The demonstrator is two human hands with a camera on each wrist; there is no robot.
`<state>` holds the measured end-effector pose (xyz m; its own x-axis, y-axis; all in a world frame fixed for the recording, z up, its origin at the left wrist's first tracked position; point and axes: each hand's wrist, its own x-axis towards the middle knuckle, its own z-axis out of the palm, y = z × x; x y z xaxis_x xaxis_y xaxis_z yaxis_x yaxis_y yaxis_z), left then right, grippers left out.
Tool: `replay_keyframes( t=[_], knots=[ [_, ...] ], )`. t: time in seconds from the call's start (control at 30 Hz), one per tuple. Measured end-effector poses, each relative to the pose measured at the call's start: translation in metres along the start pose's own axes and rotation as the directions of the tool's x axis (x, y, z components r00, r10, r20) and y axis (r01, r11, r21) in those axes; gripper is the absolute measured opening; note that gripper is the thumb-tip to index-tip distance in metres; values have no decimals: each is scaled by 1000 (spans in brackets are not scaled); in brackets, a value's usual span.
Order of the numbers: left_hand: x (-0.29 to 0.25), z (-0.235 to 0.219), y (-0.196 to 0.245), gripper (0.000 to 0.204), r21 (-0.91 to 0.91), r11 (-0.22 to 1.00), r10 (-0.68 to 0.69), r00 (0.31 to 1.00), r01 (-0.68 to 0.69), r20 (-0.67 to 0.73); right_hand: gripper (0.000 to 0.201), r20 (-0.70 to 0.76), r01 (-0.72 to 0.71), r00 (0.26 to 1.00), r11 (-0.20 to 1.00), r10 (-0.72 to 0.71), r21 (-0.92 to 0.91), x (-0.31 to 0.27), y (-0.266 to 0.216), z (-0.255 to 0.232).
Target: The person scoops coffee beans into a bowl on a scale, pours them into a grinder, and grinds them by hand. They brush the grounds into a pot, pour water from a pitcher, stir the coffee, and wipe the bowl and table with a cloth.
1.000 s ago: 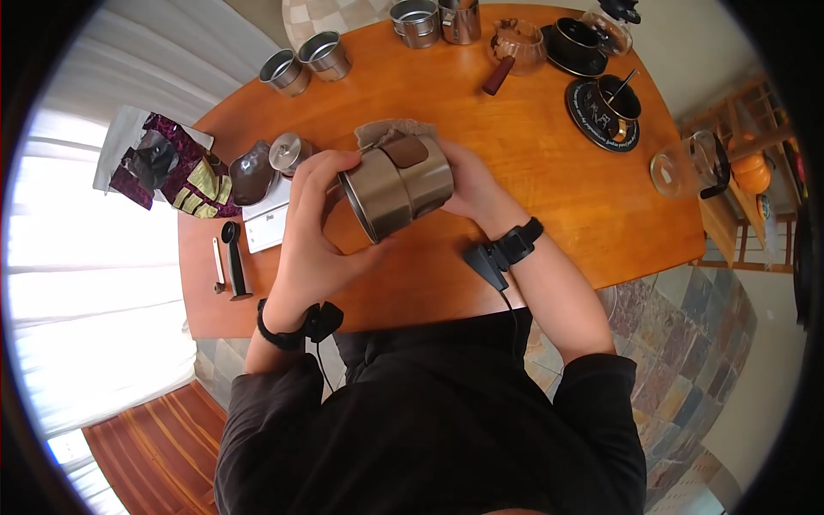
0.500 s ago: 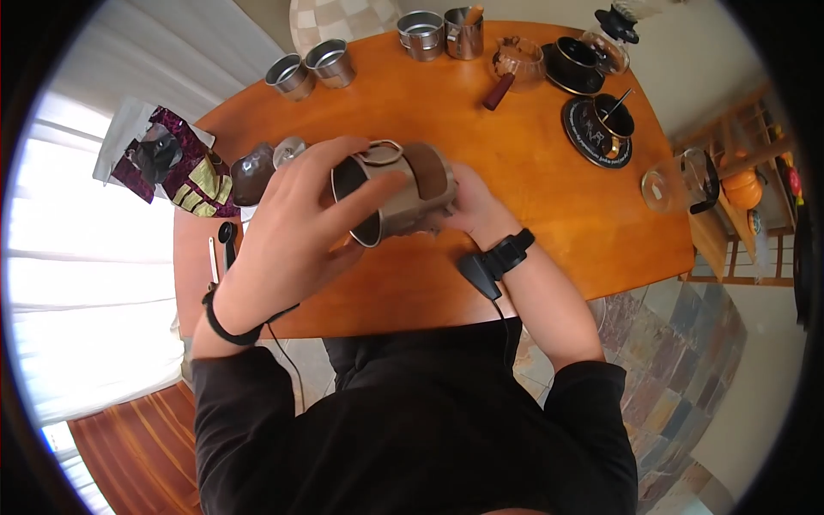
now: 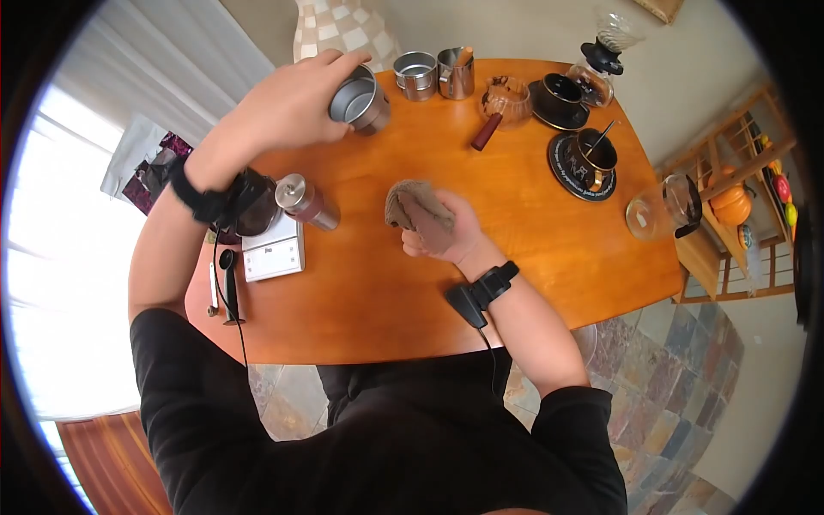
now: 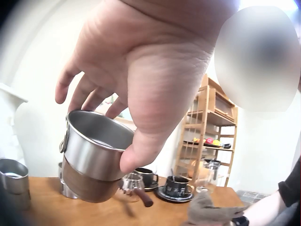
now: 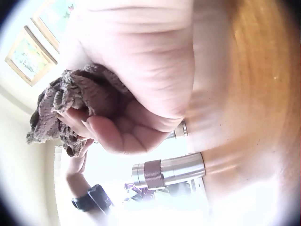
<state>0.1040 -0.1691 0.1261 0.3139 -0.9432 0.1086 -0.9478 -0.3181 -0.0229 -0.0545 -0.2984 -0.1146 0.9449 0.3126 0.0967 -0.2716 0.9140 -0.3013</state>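
The left hand (image 3: 287, 101) pinches a steel cup (image 3: 360, 105) by its rim over the table's far left part. In the left wrist view the cup (image 4: 91, 153) hangs above the tabletop, thumb on the near side and fingers at the far rim, its brown band low on the wall. Near the middle of the table, the right hand (image 3: 455, 232) grips a crumpled brown-grey cloth (image 3: 416, 206). The right wrist view shows the cloth (image 5: 70, 106) bunched between curled fingers and palm. A steel grinder (image 3: 307, 202) stands between the two arms.
A white scale (image 3: 275, 257), black scoop (image 3: 229, 283) and coffee bag (image 3: 142, 167) lie left. Two steel cups, one a mug (image 3: 455, 75), stand at the back. Right are a red-handled glass pot (image 3: 505, 101), black cups on saucers (image 3: 582, 167) and a glass jug (image 3: 661, 210).
The left hand has carried the cup from the right hand toward the far left edge. The right hand stays near the middle with the cloth, now apart from the cup.
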Motion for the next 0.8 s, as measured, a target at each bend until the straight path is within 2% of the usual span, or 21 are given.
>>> replay_keyframes(
  t=[0.03, 0.1, 0.23, 0.3, 0.43, 0.5, 0.63, 0.7, 0.73, 0.8],
  knots=[
    [10, 3, -6, 74, 6, 1000, 2, 1000, -2, -3, 41, 6, 3, 1000, 1000, -3, -3, 0, 1, -1],
    [33, 8, -17, 80, 8, 994, -107, 986, 107, 131, 40, 21, 27, 999, 1000, -27, -1, 3, 0, -3],
    [76, 35, -52, 82, 45, 998, -58, 983, 51, 172, 39, -71, 23, 997, 1000, -24, -14, 3, -1, 11],
    [95, 42, -61, 82, 14, 998, -62, 950, 60, 306, 39, -146, 39, 989, 998, -32, 45, 5, 0, 11],
    [123, 62, -72, 83, 17, 994, -104, 930, 104, 351, 36, -59, 50, 997, 998, -48, 38, 6, -1, 6],
    [132, 69, -73, 85, 80, 990, -140, 895, 117, 423, 38, -139, 55, 989, 996, -44, 76, 5, -2, 14],
    [148, 82, -83, 82, 63, 992, -124, 866, 107, 484, 39, -131, 59, 990, 997, -53, 44, 6, 1, 15],
    [155, 87, -85, 78, 78, 990, -144, 857, 121, 495, 38, -241, 69, 969, 995, -52, 66, 6, 0, 21],
    [158, 90, -86, 74, 94, 986, -164, 850, 135, 501, 38, -245, 73, 968, 995, -54, 69, 6, 0, 20],
    [161, 94, -90, 77, 79, 990, -142, 857, 118, 496, 38, -134, 67, 990, 994, -55, 86, 6, 0, 16]
  ],
)
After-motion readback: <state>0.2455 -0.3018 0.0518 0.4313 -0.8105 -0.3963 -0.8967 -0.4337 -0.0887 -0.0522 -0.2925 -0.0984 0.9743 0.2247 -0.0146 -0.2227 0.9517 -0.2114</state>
